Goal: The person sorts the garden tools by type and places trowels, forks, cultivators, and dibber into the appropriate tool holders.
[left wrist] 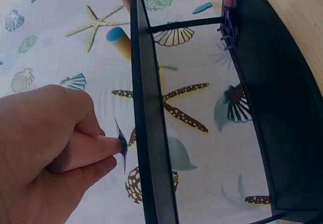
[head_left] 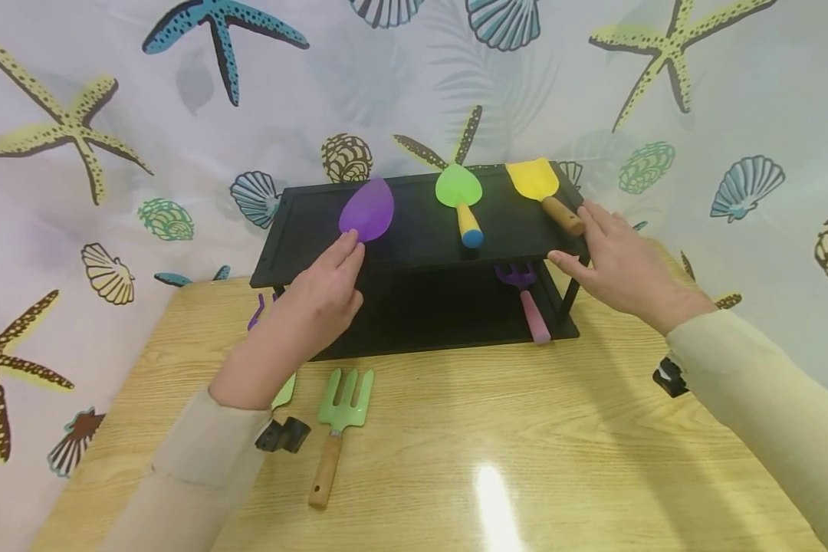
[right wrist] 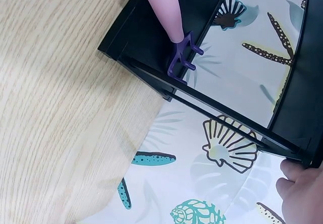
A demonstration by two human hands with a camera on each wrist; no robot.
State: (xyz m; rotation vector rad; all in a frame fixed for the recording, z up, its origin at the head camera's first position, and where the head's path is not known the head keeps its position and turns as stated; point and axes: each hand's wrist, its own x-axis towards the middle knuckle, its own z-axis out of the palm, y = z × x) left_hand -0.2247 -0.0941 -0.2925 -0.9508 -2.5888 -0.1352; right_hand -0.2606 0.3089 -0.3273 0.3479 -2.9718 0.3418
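My left hand grips a small trowel with a purple blade above the left part of the black shelf's top. In the left wrist view its pinkish handle lies between thumb and fingers, and the blade shows edge-on. My right hand rests at the shelf's front right corner, fingers extended and thumb at the front edge. Beside it lies a yellow shovel with a wooden handle. A green trowel with a yellow, blue-ended handle lies mid-top.
On the lower tier, at right, lies a purple fork with a pink handle. A green fork with a wooden handle lies on the wooden table. Behind my left arm are another green tool and a purple one, both partly hidden.
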